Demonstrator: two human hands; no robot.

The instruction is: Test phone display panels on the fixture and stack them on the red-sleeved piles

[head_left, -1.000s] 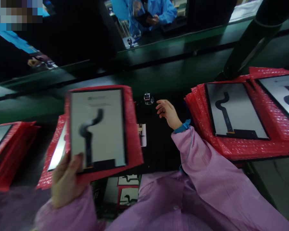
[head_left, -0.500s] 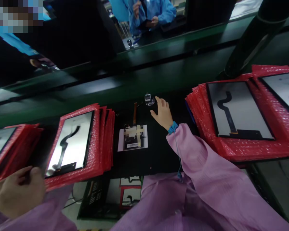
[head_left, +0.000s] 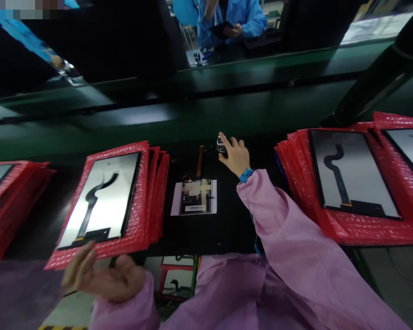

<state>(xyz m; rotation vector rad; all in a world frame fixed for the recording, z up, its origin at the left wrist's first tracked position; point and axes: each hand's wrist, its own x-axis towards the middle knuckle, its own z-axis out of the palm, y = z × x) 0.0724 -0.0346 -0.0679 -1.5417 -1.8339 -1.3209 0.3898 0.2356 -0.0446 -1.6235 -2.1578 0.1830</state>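
Note:
My right hand [head_left: 237, 153] reaches over a small shiny metal piece [head_left: 220, 145] at the back of the dark bench. Its index finger lies across the piece and the thumb is beside it, the fingers apart; whether they press on it I cannot tell. My left hand [head_left: 105, 277], blurred, hovers at the bench's front edge with fingers spread and nothing in it. Just beyond it, an LCD panel [head_left: 103, 197] with a dark flex cable lies on red bubble bags [head_left: 154, 197]. Between the hands, a taped circuit board [head_left: 194, 197] rests on white paper, an orange flex strip [head_left: 200, 161] behind it.
On the right, LCD panels [head_left: 354, 169] lie on red bubble bags [head_left: 323, 220]; another red stack [head_left: 24, 197] is at far left. A dark post [head_left: 368, 87] rises at back right. Beneath the bench are more panels [head_left: 175, 282]. A person in blue [head_left: 251, 20] works opposite.
My right hand has closed in on the metal piece, its index finger now over it. My left hand has swung right and its fingers have spread. The view has shifted slightly.

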